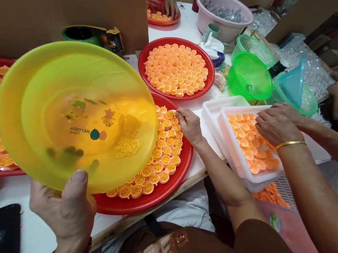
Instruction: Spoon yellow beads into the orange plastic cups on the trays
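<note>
**At the near red tray: yellow bowl in left hand, right hand at cups**

Head view: bowl tipped toward camera, yellow beads bunched inside on its right, hides tray's left part; contact unclear. Left hand closed on bowl rim, thumb over it. Right fingers bunched by tray's back-right rim; can't tell if gripping a cup. Step looks like handling bead-bearing cups; next move seems to call for a steady bowl, light fingertips. Right of tray: narrow strip of table, then white bin with co-worker's hands. Behind tray: second red tray, close. Table edge runs tight along tray's front-right.
</note>
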The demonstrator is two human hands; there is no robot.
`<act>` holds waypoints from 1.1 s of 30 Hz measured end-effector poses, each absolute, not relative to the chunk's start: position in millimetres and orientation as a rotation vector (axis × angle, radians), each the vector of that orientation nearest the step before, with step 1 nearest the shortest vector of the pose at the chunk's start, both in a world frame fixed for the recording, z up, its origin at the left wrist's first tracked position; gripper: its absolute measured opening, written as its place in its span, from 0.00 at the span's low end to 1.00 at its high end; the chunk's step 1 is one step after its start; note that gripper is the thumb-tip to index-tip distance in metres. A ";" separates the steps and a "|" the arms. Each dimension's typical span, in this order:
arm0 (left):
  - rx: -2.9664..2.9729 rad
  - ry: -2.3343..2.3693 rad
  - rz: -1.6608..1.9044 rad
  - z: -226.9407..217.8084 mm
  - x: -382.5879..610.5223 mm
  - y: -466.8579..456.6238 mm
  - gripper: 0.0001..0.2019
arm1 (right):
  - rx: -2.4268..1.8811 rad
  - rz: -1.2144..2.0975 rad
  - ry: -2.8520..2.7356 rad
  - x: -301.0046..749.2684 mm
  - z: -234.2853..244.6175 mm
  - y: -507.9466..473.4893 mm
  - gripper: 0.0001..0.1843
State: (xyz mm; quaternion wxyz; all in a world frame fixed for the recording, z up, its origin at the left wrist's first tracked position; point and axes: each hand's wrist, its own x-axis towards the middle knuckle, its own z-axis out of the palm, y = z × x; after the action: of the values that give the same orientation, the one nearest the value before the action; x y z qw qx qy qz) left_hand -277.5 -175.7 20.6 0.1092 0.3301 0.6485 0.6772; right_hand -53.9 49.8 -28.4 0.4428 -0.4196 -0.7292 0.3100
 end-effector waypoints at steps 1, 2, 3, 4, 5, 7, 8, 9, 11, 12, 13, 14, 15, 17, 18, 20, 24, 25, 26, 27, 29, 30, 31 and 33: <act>0.930 1.882 2.026 19.7 -277.5 -175.3 0.19 | -1.013 0.708 -1.853 -53.1 -28.8 47.5 0.08; 0.875 1.849 2.069 18.7 -277.5 -174.9 0.20 | -0.988 0.663 -1.869 -52.7 -28.3 44.4 0.09; 0.824 1.823 2.098 17.6 -277.5 -174.6 0.20 | -0.966 0.635 -1.861 -53.2 -27.0 40.4 0.09; 0.793 1.812 2.101 16.5 -277.4 -174.3 0.21 | -0.948 0.628 -1.839 -54.7 -25.0 35.8 0.11; 0.784 1.817 2.088 15.6 -277.2 -174.1 0.21 | -0.935 0.639 -1.814 -57.4 -22.5 30.5 0.12; 0.820 1.856 2.043 15.0 -275.7 -173.3 0.22 | -0.919 0.700 -1.810 -66.0 -17.1 18.6 0.13; 0.851 1.869 2.029 15.3 -274.5 -172.6 0.22 | -0.915 0.736 -1.836 -71.6 -14.8 12.3 0.13; 0.885 1.870 2.022 16.0 -273.0 -171.5 0.23 | -0.908 0.775 -1.870 -77.6 -13.3 5.7 0.12; 0.932 1.829 2.039 17.9 -270.2 -168.4 0.24 | -0.903 0.889 -1.908 -90.1 -12.9 -7.5 0.10; 0.939 1.795 2.057 18.8 -269.1 -166.6 0.25 | -0.919 0.984 -1.891 -96.1 -13.9 -13.8 0.10; 0.942 1.760 2.076 19.5 -268.3 -164.8 0.26 | -0.949 1.111 -1.846 -101.6 -15.3 -19.6 0.10; 0.943 1.726 2.094 19.9 -267.8 -163.2 0.27 | -0.985 1.262 -1.774 -106.6 -16.8 -24.6 0.11; 0.946 1.699 2.104 20.0 -267.6 -161.9 0.27 | -1.017 1.423 -1.685 -110.8 -18.2 -28.4 0.13; 0.948 1.672 2.104 19.7 -268.0 -160.5 0.27 | -1.052 1.704 -1.472 -116.2 -19.6 -31.7 0.17; 0.943 1.672 2.097 19.4 -268.3 -160.3 0.26 | -1.052 1.808 -1.369 -117.0 -19.6 -30.9 0.19; 0.925 1.693 2.082 19.2 -269.3 -160.8 0.24 | -1.049 1.910 -1.222 -114.8 -18.6 -24.7 0.21; 0.827 1.759 2.109 20.6 -272.5 -164.0 0.24 | -1.107 1.791 -1.169 -96.2 -15.9 1.6 0.17; 0.792 1.764 2.118 21.4 -273.6 -165.2 0.23 | -1.116 1.749 -1.168 -90.3 -15.6 10.0 0.15; 0.766 1.773 2.119 22.3 -274.9 -166.5 0.21 | -1.121 1.710 -1.163 -84.7 -15.6 18.8 0.13; 0.753 1.785 2.114 23.5 -276.2 -167.7 0.19 | -1.126 1.663 -1.162 -79.9 -16.0 27.5 0.12; 0.777 1.811 2.113 26.3 -278.4 -169.4 0.15 | -1.133 1.517 -1.189 -73.6 -18.0 43.9 0.10; 0.798 1.815 2.124 28.0 -279.2 -169.9 0.14 | -1.129 1.432 -1.219 -72.5 -19.7 51.0 0.09; 0.819 1.809 2.142 29.8 -279.7 -170.0 0.14 | -1.117 1.352 -1.261 -72.5 -21.6 57.1 0.09; 0.849 1.792 2.155 33.4 -279.6 -169.8 0.14 | -1.067 1.228 -1.373 -75.0 -25.7 66.3 0.09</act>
State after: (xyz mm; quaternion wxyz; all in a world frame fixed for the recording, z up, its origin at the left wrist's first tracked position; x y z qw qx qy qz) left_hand -279.6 -169.8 33.4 0.1063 0.2883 0.6084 0.7318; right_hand -75.0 66.3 -25.7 0.4850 -0.4383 -0.5640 0.5046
